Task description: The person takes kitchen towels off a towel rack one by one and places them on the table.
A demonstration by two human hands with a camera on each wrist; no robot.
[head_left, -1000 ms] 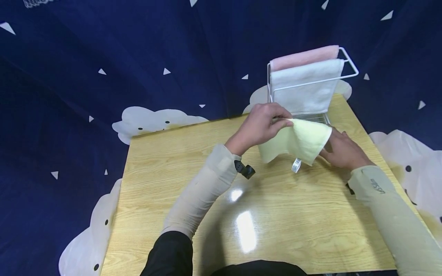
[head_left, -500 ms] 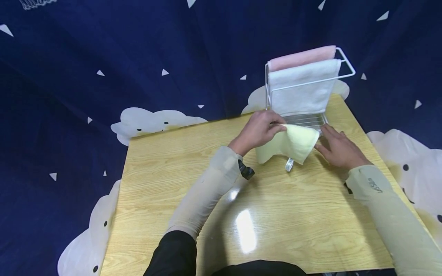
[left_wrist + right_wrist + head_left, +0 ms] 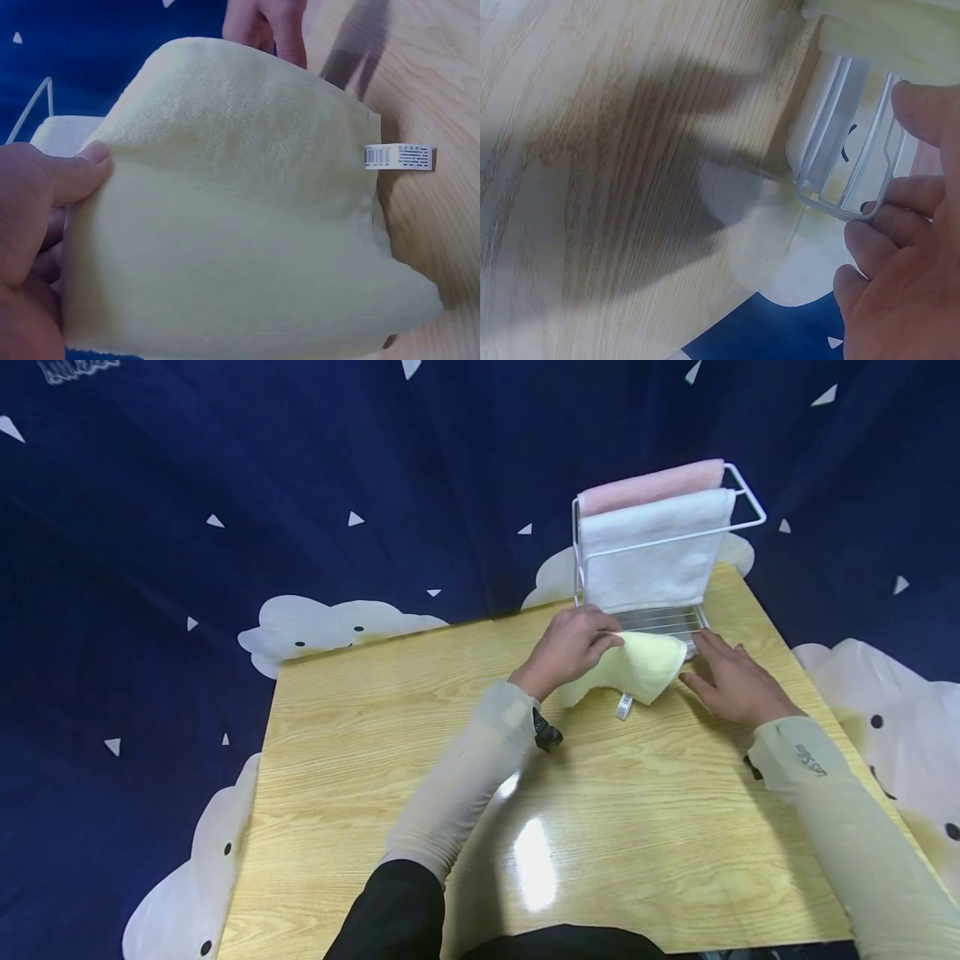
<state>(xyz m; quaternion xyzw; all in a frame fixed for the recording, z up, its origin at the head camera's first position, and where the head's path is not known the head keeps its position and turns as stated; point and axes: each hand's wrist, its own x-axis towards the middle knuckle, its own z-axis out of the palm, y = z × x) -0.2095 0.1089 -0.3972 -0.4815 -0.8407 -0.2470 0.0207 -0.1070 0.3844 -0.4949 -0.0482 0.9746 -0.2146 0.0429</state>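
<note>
My left hand (image 3: 567,647) pinches the upper edge of a pale yellow towel (image 3: 647,662) between thumb and fingers. The towel hangs loosely in front of a white wire towel rack (image 3: 675,538), its white label (image 3: 399,157) sticking out at one edge. At the rack's lower right front corner is my right hand (image 3: 738,683). In the right wrist view, its thumb and fingers (image 3: 907,199) hold the rack's wire frame (image 3: 825,202) from either side. A white towel (image 3: 652,575) and a pink towel (image 3: 652,487) drape over the rack's upper bars.
The rack stands at the back right of a wooden table (image 3: 390,760). Behind the table hangs a dark blue curtain (image 3: 300,468) with white triangles and clouds. The table's right edge runs close beside my right hand.
My left hand has moved slightly down with the yellow towel, which now hangs lower and shows less. My right hand has come from behind the towel's edge to the rack's front corner.
</note>
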